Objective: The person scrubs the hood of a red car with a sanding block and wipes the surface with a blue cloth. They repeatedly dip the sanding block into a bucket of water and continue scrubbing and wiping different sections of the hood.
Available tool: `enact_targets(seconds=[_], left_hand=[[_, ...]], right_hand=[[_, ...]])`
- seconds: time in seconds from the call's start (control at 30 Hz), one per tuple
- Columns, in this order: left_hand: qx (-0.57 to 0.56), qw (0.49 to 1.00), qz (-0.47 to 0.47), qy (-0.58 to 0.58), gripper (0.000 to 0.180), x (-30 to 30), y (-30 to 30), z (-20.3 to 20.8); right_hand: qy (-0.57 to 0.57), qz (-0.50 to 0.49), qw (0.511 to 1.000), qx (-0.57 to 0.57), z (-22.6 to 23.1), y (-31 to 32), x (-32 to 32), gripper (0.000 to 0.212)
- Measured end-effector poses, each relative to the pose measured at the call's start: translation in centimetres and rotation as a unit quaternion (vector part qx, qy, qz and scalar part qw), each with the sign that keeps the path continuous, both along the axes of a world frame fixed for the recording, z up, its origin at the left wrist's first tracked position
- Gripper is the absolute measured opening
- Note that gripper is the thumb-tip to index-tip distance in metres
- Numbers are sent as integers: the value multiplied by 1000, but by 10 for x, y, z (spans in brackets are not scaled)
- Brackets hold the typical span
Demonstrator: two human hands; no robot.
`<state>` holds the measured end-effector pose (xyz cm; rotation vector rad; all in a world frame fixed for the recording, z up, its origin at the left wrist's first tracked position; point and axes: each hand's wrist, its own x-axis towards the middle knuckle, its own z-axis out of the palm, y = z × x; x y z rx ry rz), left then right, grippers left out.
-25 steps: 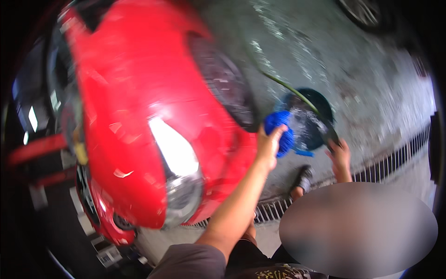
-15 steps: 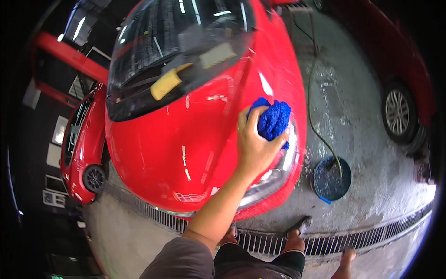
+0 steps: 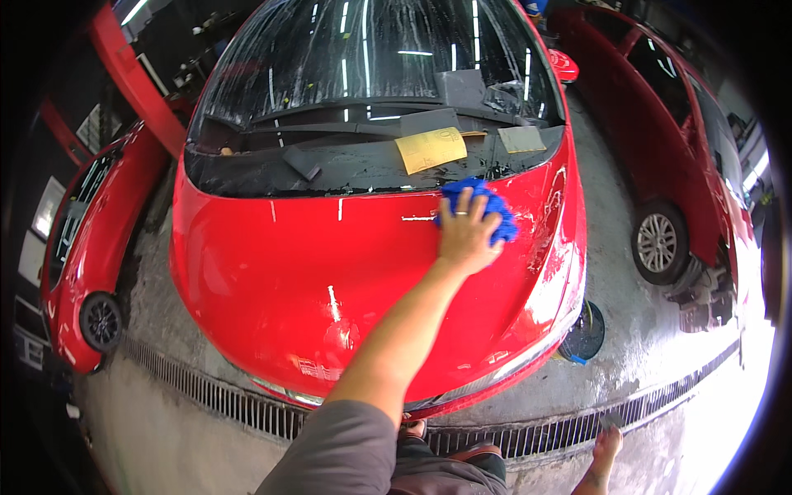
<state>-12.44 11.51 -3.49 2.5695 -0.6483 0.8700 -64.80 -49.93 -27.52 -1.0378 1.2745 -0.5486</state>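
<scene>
My left hand (image 3: 470,233) presses a bunched blue microfibre cloth (image 3: 503,216) onto the red car's bonnet (image 3: 371,256), near the base of the windscreen. Its fingers spread over the cloth, and a ring shows on one of them. Wet streaks and glossy reflections mark the paint around the cloth. Low on the right, my right hand (image 3: 608,445) hangs away from the car, over the floor by the drain. Its fingers are too small and blurred to make out, with a greyish patch just beyond them.
A yellow sheet (image 3: 431,149) lies at the windscreen (image 3: 371,66) base, near the wipers. A dark bucket (image 3: 587,332) stands beside the front right corner. Red cars flank left (image 3: 95,247) and right (image 3: 652,124). A metal drain grate (image 3: 223,399) crosses the floor in front.
My left hand has carried the blue cloth from above the headlight side to the bonnet's rear edge near the windscreen. My view has turned, bringing the car more upright.
</scene>
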Motion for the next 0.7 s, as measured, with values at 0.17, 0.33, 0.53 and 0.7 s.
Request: enact_targets(seconds=[0.17,0.33,0.53,0.7], left_hand=[[-4,997,47,-68,51,-31,156,3],[22,982,178,-58,65,-46,367,-8],[38,937,318,137,89,-44,363,0],[78,995,65,13,60,-50,245,-6]], right_hand=[[-115,66,989,70,17,105,-12,25],[-123,24,972,198,36,218,-50,18],[-213,-13,968,129,55,321,-114,24],[-206,80,950,220,49,366,-115,33]])
